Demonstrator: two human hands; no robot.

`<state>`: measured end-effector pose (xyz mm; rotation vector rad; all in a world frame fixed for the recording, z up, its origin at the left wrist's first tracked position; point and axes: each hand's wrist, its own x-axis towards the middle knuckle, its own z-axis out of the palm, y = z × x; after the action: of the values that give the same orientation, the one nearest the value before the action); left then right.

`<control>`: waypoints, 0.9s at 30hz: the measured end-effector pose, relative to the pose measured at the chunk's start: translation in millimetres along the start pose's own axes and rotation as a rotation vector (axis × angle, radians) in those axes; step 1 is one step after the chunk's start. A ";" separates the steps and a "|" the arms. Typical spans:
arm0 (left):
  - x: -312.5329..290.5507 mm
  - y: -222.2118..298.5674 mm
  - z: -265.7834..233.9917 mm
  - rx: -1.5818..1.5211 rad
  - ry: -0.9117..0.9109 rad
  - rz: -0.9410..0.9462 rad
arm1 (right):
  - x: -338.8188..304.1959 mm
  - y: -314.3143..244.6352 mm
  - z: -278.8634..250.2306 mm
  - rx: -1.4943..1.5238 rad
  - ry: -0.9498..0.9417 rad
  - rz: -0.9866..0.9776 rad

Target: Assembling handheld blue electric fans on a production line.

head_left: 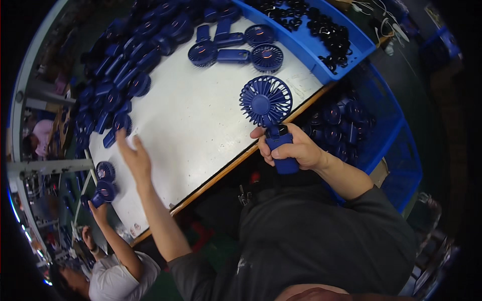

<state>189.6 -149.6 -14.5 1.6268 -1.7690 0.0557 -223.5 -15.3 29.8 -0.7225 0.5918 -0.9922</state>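
Observation:
My right hand (pixel 296 149) grips the handle of a dark blue handheld fan (pixel 266 103). Its round slatted head points up and away from me, over the table's near edge, and my thumb lies across the handle. On the left, my left hand (pixel 134 154) is stretched out over the white table (pixel 175 125), fingers apart and slightly blurred. Its fingertips are at the near end of a big heap of similar blue fans (pixel 120 65), beside one fan (pixel 119 125). Whether they touch that fan I cannot tell.
Several more fans (pixel 234 55) lie at the far middle. A blue tray (pixel 326 67) of small black parts stands at the far right. Below it, a blue crate (pixel 396 145) holds more fans. At left, a co-worker in white (pixel 120 276) has a hand at another fan (pixel 104 193).

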 end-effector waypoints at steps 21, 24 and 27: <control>63.3 -46.3 8.9 0.443 -0.158 -0.071 | -229.1 38.5 -358.2 -1.638 1.434 0.066; 54.6 18.5 -14.0 0.265 -0.074 -0.037 | -216.6 33.8 -345.2 -1.716 1.289 0.243; 10.2 88.8 -48.8 -0.503 -0.140 -0.285 | -157.9 19.6 -220.1 -1.688 1.032 -0.018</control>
<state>134.7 -116.7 64.7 1.5082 -1.4740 -0.6005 -441.9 74.0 -104.7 -1.6270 2.4534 -0.6283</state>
